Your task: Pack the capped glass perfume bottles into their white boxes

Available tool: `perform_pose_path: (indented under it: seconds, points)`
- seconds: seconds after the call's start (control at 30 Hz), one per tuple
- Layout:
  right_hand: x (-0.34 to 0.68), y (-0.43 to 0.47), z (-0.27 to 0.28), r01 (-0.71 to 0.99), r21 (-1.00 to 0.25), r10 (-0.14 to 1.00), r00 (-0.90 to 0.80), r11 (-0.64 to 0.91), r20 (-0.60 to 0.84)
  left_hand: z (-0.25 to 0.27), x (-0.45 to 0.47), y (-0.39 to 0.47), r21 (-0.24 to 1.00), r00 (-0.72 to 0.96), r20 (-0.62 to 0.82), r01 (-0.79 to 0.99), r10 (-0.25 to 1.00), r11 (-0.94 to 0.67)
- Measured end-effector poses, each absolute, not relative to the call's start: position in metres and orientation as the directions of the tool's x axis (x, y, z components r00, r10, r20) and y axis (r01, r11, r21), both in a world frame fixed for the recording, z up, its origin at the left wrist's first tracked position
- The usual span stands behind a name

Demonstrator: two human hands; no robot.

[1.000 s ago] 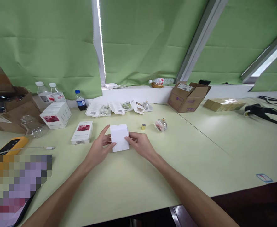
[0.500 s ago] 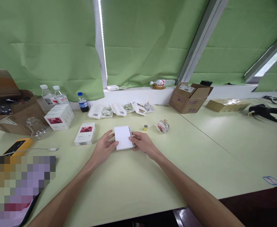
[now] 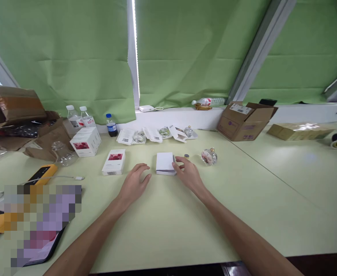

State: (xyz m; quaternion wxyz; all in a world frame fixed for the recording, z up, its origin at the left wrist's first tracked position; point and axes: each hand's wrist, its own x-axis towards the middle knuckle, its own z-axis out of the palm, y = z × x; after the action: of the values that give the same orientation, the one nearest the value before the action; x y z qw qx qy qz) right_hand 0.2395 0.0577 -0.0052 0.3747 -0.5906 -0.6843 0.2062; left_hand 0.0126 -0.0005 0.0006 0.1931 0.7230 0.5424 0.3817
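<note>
A small white box (image 3: 165, 161) lies on the table in front of me, with a dark gap under its lid on the right and front. My right hand (image 3: 189, 173) is at the box's right edge, its thumb tip against the lid and its fingers curved apart. To the left of the box, my left hand (image 3: 135, 183) is clear of it, thumb and fingers spread around nothing. Partly behind my right fingers stands a small gold cap (image 3: 186, 156). A round glass bottle (image 3: 209, 156) with a gold top sits farther right. The box's inside is hidden.
At left are a white box with a red picture (image 3: 113, 163), stacked white boxes (image 3: 86, 142) and a phone with a blurred screen (image 3: 49, 226). Opened packs with glass bottles (image 3: 165, 133) line the back. A cardboard carton (image 3: 244, 122) stands back right.
My left hand has let go of the white box and drawn back to the left. My right hand stays at its right edge. The whole view has shifted, with things appearing farther right.
</note>
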Motion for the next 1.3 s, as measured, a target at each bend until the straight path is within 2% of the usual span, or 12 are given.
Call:
perform_pose_path:
  seconds: [0.1,0.23,0.37,0.47,0.6,0.73,0.9,1.03,1.13,1.2,1.3]
  points:
    - [0.238,0.054,-0.002,0.717,-0.642,0.933,-0.031,0.271,0.359,0.003,0.008,0.002,0.635,0.106,0.389,0.689,0.915,-0.35]
    - [0.237,0.052,0.001,0.689,-0.66,0.924,-0.038,0.3,0.381,0.009,-0.01,0.01,0.544,0.025,0.471,0.779,0.882,-0.312]
    - [0.236,0.051,0.003,0.631,-0.699,0.915,-0.047,0.338,0.401,0.014,-0.038,0.019,0.403,-0.155,0.544,0.911,0.825,-0.094]
    - [0.235,0.049,0.006,0.588,-0.713,0.9,-0.061,0.382,0.432,0.01,-0.053,0.022,0.33,-0.316,0.467,0.929,0.826,0.169]
    - [0.232,0.046,0.007,0.549,-0.723,0.886,-0.073,0.419,0.458,0.002,-0.057,0.022,0.26,-0.367,0.314,0.92,0.876,0.292]
    - [0.229,0.042,0.009,0.526,-0.723,0.876,-0.098,0.448,0.472,0.005,-0.053,0.02,0.288,-0.388,0.272,0.906,0.881,0.31]
    - [0.227,0.038,0.012,0.517,-0.71,0.861,-0.119,0.479,0.494,0.015,-0.048,0.018,0.469,-0.394,0.309,0.855,0.866,0.221]
    - [0.225,0.035,0.012,0.518,-0.693,0.853,-0.165,0.502,0.495,0.018,-0.042,0.022,0.755,-0.386,0.241,0.651,0.89,0.078]
    - [0.223,0.031,0.013,0.509,-0.686,0.849,-0.22,0.52,0.48,0.021,-0.035,0.022,0.957,-0.259,0.128,0.284,0.957,-0.051]
    - [0.22,0.028,0.013,0.491,-0.694,0.849,-0.268,0.527,0.455,0.023,-0.028,0.019,0.993,-0.104,0.116,0.001,0.988,-0.117]
    - [0.216,0.024,0.013,0.47,-0.705,0.847,-0.333,0.531,0.415,0.029,-0.017,0.011,0.948,0.097,0.106,-0.309,0.99,-0.072]
